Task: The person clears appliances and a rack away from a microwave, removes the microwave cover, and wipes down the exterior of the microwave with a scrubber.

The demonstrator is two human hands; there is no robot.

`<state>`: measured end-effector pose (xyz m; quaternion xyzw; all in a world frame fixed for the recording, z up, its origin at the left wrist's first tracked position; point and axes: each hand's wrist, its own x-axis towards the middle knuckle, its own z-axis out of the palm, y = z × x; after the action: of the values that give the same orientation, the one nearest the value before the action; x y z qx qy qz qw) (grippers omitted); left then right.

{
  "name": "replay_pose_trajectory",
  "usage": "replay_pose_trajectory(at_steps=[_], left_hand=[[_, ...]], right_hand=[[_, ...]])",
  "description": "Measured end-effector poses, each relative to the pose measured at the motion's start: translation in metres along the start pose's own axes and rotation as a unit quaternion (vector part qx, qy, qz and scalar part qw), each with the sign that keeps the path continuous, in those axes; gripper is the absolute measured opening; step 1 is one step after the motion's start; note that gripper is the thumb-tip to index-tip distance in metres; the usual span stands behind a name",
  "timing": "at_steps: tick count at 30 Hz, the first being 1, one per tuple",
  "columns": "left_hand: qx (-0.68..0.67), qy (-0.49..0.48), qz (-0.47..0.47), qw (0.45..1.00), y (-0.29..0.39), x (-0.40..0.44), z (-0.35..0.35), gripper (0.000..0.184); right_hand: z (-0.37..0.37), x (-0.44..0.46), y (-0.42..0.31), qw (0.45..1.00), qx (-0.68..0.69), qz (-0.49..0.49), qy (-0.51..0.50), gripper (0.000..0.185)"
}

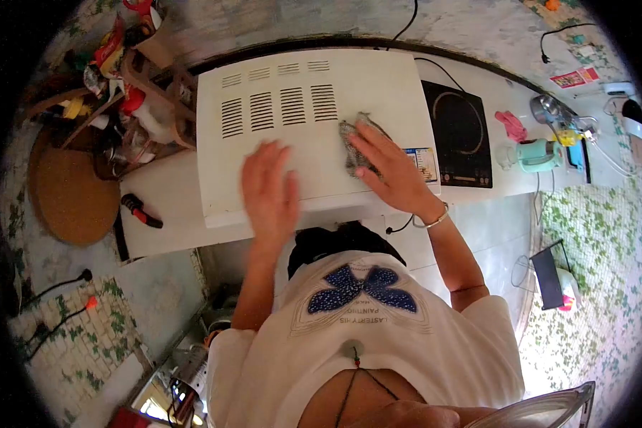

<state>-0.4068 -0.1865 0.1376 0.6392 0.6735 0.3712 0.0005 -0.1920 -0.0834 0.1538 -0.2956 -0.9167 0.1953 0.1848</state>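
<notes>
A white metal appliance (314, 153) with rows of dark vent slots lies in front of me on the white counter. My right hand (389, 157) presses a grey cloth (352, 148) onto its top, right of the vents, with the fingers over the cloth. Beside that hand, a printed label (422, 164) shows near the front right corner. My left hand (271, 189) is over the front part of the top, below the vents, slightly blurred, its fingers apart and nothing in it.
A black induction cooktop (458, 132) sits to the right, then a pink cloth (511, 125), a mint-green container (538, 155) and a faucet (585, 125). At left are a cluttered brown rack (182, 107), a round brown board (75, 192) and a red-and-black tool (141, 211).
</notes>
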Motion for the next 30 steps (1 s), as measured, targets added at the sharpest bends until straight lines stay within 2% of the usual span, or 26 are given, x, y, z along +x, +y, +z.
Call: replay_pose_trajectory(at_steps=[1, 4, 5, 6, 7, 8, 10, 12, 14, 15, 16, 19, 22, 23, 25, 26, 28, 30], left_hand=[[-0.015, -0.017, 0.016, 1.000, 0.017, 0.006, 0.009, 0.041], [-0.006, -0.038, 0.032, 0.999, 0.061, 0.024, 0.046, 0.046], [-0.009, -0.034, 0.026, 0.999, 0.072, 0.029, 0.060, 0.047], [-0.008, -0.028, 0.019, 0.999, 0.079, 0.032, 0.076, 0.047], [0.004, -0.039, 0.023, 0.999, 0.081, 0.033, 0.090, 0.047], [0.014, -0.052, 0.028, 0.998, 0.081, 0.032, 0.100, 0.046], [0.029, -0.037, 0.016, 0.999, 0.078, 0.026, 0.105, 0.045], [0.031, -0.029, 0.016, 0.999, 0.072, 0.016, 0.092, 0.044], [0.081, -0.085, -0.039, 0.992, 0.054, 0.004, 0.060, 0.045], [0.073, -0.097, -0.121, 0.985, 0.038, -0.003, 0.039, 0.046], [0.128, -0.050, -0.126, 0.982, 0.012, -0.018, 0.024, 0.046], [0.268, 0.013, -0.202, 0.942, -0.037, -0.045, -0.020, 0.050], [0.276, 0.023, -0.178, 0.944, -0.021, -0.043, 0.002, 0.052], [0.225, -0.018, -0.189, 0.956, -0.011, -0.042, 0.022, 0.053], [0.081, -0.096, -0.154, 0.980, 0.050, -0.028, 0.032, 0.061], [0.087, -0.075, -0.111, 0.987, 0.065, -0.031, 0.041, 0.061], [0.128, -0.113, -0.140, 0.975, 0.047, -0.036, 0.031, 0.056], [0.296, -0.051, -0.173, 0.938, -0.004, -0.051, 0.012, 0.054]], right_hand=[[-0.006, -0.002, 0.001, 1.000, 0.008, -0.008, 0.001, 0.046], [-0.032, -0.015, 0.015, 0.972, 0.164, 0.145, 0.086, 0.036], [-0.030, -0.020, 0.032, 0.970, 0.153, 0.075, 0.171, 0.036], [-0.036, -0.028, 0.045, 0.985, 0.009, 0.075, 0.155, 0.034], [-0.036, -0.032, 0.039, 0.950, 0.215, 0.150, 0.172, 0.033], [-0.036, -0.038, 0.055, 0.981, 0.031, 0.114, 0.157, 0.032], [-0.030, -0.044, 0.052, 0.978, 0.057, 0.143, 0.140, 0.032], [-0.021, -0.051, 0.060, 0.982, 0.018, 0.141, 0.127, 0.033], [-0.010, -0.054, 0.059, 0.982, 0.015, 0.133, 0.132, 0.034], [-0.006, -0.054, 0.059, 0.981, 0.002, 0.133, 0.143, 0.035], [-0.003, -0.053, 0.062, 0.981, 0.009, 0.134, 0.142, 0.035], [-0.002, -0.051, 0.061, 0.975, -0.046, 0.127, 0.176, 0.038], [-0.003, -0.050, 0.060, 0.975, -0.075, 0.115, 0.174, 0.038], [-0.002, -0.049, 0.059, 0.976, -0.074, 0.112, 0.173, 0.038], [-0.002, -0.050, 0.059, 0.976, -0.068, 0.118, 0.171, 0.039], [-0.002, -0.050, 0.060, 0.976, -0.067, 0.115, 0.171, 0.039], [-0.001, -0.052, 0.062, 0.974, -0.065, 0.132, 0.173, 0.039], [-0.001, -0.052, 0.062, 0.974, -0.065, 0.132, 0.171, 0.039]])
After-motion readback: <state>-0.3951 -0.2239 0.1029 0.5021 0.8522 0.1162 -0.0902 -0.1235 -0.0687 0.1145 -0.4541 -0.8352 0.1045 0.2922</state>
